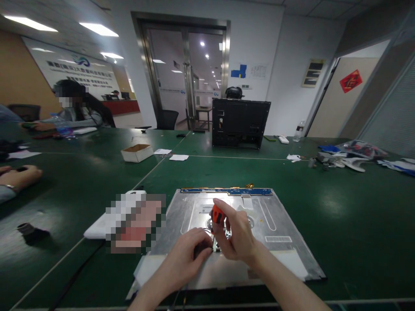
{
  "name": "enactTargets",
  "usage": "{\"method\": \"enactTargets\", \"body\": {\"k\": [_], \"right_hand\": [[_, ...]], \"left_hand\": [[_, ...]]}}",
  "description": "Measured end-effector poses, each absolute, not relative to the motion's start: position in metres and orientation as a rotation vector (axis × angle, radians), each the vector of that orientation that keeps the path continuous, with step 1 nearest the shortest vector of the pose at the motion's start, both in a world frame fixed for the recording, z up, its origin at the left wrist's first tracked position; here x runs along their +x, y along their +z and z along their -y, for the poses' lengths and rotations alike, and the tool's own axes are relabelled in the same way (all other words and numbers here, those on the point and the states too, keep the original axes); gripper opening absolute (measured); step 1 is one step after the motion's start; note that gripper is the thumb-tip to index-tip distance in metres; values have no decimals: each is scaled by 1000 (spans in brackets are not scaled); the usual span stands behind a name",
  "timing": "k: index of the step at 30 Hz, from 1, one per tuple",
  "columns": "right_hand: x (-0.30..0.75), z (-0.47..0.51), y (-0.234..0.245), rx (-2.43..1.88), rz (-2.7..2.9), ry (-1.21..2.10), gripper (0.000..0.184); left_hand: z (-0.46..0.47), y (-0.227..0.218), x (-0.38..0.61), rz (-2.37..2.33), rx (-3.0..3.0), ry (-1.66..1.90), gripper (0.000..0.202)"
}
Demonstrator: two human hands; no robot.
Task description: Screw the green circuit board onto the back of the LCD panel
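A flat metal display panel (282, 224) lies on the green table before me, with a narrow blue circuit board (259, 191) along its far edge. My right hand (240, 237) grips a screwdriver by its orange and black handle (218, 214). The shaft points down at a small metal bracket (216, 247) near the panel's middle. Beside that bracket, my left hand (188, 255) has its fingers curled and pressed together at the shaft's lower end; whatever they pinch is hidden. White strips (292, 263) cover parts of the panel's near side.
Left of the panel lie a white case (100, 222) and a blurred-out item. Farther off stand an open cardboard box (137, 153) and a black monitor casing (241, 123). Another person's hand (22, 177) rests at far left. Bags and scraps (353, 153) lie at the right.
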State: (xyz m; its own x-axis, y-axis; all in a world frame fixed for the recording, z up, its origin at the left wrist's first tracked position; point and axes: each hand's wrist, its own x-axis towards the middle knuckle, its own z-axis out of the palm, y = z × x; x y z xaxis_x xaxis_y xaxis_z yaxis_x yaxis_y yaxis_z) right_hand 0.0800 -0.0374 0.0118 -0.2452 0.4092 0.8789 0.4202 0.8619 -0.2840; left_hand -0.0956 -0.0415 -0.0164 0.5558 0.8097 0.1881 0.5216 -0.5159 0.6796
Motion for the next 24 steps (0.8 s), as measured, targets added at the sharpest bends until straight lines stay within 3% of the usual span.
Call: {"method": "enactTargets", "body": {"k": [24], "right_hand": [[79,36,11,-636,1828,-3,47]], "left_hand": [[43,-13,-94,-1078,2227,672,13]]}}
